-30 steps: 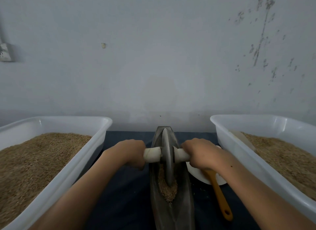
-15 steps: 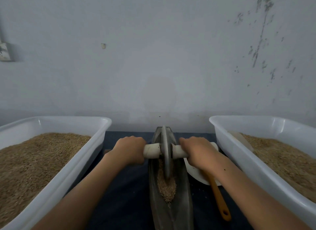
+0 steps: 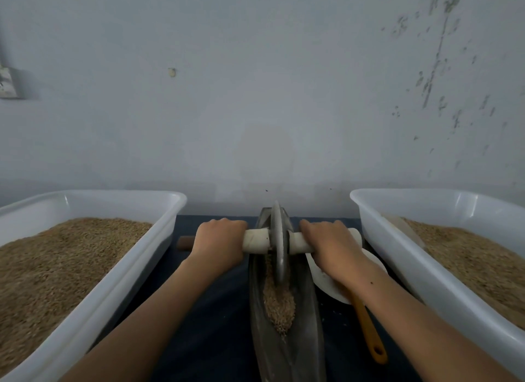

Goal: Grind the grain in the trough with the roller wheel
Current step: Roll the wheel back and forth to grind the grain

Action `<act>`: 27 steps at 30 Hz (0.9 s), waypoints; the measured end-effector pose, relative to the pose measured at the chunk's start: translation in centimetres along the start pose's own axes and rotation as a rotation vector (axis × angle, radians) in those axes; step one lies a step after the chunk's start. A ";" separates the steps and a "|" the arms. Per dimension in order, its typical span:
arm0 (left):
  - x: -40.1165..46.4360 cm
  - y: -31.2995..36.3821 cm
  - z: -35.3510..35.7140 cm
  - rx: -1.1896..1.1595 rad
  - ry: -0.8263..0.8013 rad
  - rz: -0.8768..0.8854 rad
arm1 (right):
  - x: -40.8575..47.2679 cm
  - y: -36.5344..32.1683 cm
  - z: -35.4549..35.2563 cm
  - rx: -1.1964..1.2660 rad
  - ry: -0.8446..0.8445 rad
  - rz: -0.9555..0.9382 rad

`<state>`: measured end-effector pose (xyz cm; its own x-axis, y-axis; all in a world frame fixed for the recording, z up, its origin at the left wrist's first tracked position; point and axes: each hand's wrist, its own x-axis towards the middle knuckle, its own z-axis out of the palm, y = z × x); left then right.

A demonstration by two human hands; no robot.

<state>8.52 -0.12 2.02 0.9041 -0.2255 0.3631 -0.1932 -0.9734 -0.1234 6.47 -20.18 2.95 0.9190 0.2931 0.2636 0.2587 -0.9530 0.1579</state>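
Desk (image 3: 216, 319), dark blue top, set against pale wall. Carrying: left white tub (image 3: 119, 279) of grain; right white tub (image 3: 426, 271) of grain; grey metal trough (image 3: 308, 325) at centre, between tubs; white dish (image 3: 326, 279) with orange-handled utensil (image 3: 369, 333), between trough and right tub.

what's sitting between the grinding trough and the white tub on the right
In the head view, a white dish with an orange-handled utensil lies on the dark cloth between the trough and the right tub, partly hidden under the right hand.

No readable text, label, brand or number on any surface in view.
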 end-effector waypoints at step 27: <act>0.2 -0.5 -0.6 0.020 -0.219 0.038 | 0.0 -0.1 -1.1 -0.018 -0.174 -0.007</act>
<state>8.61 0.28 2.72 0.9579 -0.2457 0.1488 -0.2234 -0.9628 -0.1520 6.14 -20.03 3.95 0.9552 0.2805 0.0942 0.2612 -0.9489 0.1769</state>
